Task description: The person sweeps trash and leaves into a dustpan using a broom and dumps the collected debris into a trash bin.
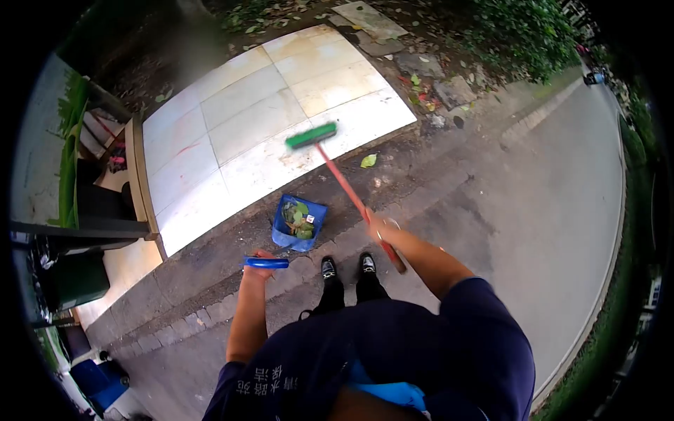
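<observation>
My right hand [380,228] is closed around the red handle of a broom [344,184]. The broom's green head [312,135] is slightly blurred and lies over the front part of the pale tiled slab [246,133]. In my left hand [261,270] is the blue grip of a dustpan [300,242], fingers wrapped round it. The dustpan's blue pan sits on the ground in front of my feet, with green and brown leaves [298,219] inside. A single yellow-green leaf [368,161] lies on the dark ground right of the broom handle.
Paved road [540,203] stretches to the right. Fallen leaves and broken stone pieces [425,67] lie beyond the slab, near a bush [523,35]. At left stand a wooden-edged structure [144,182] and a dark green bin [81,277]. A blue bin [98,382] is at lower left.
</observation>
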{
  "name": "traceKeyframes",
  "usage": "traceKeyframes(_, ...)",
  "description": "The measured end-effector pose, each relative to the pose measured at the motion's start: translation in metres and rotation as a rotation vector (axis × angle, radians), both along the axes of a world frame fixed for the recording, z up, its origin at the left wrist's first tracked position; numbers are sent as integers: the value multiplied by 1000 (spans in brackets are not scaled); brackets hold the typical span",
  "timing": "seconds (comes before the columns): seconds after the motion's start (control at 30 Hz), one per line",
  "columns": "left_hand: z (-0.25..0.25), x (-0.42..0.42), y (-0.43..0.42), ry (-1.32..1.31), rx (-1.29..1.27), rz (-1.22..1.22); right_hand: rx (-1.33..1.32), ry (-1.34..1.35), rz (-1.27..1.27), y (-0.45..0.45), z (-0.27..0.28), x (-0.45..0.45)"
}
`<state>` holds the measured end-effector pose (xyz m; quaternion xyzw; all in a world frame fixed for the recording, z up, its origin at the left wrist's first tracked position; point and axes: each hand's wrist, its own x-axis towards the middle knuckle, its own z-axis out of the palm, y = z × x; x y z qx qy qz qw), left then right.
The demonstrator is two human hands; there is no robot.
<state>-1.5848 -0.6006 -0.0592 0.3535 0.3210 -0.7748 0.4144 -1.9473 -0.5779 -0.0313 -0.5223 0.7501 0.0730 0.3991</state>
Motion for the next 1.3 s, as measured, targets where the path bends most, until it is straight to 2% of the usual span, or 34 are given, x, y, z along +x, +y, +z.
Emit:
traceKeyframes(0.07,6,6,-2,-23,71,20,-161,-54,116,77,3,-13)
traceKeyframes(0.13,2,6,-3,-50,-119,-30,174,-317,-42,104,106,-10)
traceKeyframes(0.17,-6,8,-10,-49,35,-19,161,-306,-76,117,132,-18)
traceKeyframes(0.2,4,-2,-11,-37,31,-55,198,-457,-228,132,153,-25)
traceKeyframes(0.23,26,-9,-8,-161,29,-69,233,-615,-379,147,165,-29)
traceKeyframes(0.27,39,-12,-7,-290,21,-78,222,-616,-410,156,171,-30)
traceKeyframes(0.3,18,-3,-10,-238,31,-106,171,-601,-455,162,174,-30)
traceKeyframes(0.4,14,-2,-4,-105,-26,-187,26,-519,-506,169,148,-41)
traceKeyframes(0.43,12,-5,0,-216,-98,-276,-10,-463,-534,167,133,-49)
traceKeyframes(0.57,15,-19,-2,-233,-81,-306,-251,-274,-602,131,76,-77)
traceKeyframes(0.63,12,-26,-7,-280,-68,-317,-298,-275,-684,114,50,-92)
traceKeyframes(0.77,10,-55,-20,-353,-51,-340,-191,-207,-686,119,27,-90)
traceKeyframes(0.83,6,-73,-31,-354,-74,-384,-23,186,-296,151,17,-68)
traceKeyframes(0.93,1,-93,-44,-367,-102,-473,106,129,-289,201,61,-51)
traceKeyframes(1.0,-2,-99,-51,-397,-99,-548,231,-380,-513,233,109,-65)
traceKeyframes(1.03,-10,-99,-53,-416,-96,-578,237,-388,-521,254,109,-71)
traceKeyframes(1.07,-16,-100,-54,-426,-93,-598,159,-586,-515,278,108,-79)
traceKeyframes(1.1,-43,-95,-60,-417,-63,-560,77,-781,-505,303,107,-88)
traceKeyframes(1.13,-34,-104,-49,-423,-61,-571,77,-788,-516,333,85,-94)
traceKeyframes(1.17,-14,-116,-34,-325,-180,-526,160,-1074,-793,367,45,-96)
traceKeyframes(1.2,7,-132,-20,-219,-298,-486,96,-1018,-795,374,67,-102)
traceKeyframes(1.23,23,-148,-7,-404,-288,-533,34,-959,-795,379,91,-107)
traceKeyframes(1.27,27,-162,6,-393,-286,-574,-24,-896,-794,384,115,-113)
traceKeyframes(1.3,28,-173,15,-303,-209,-613,3,-854,-918,391,128,-124)
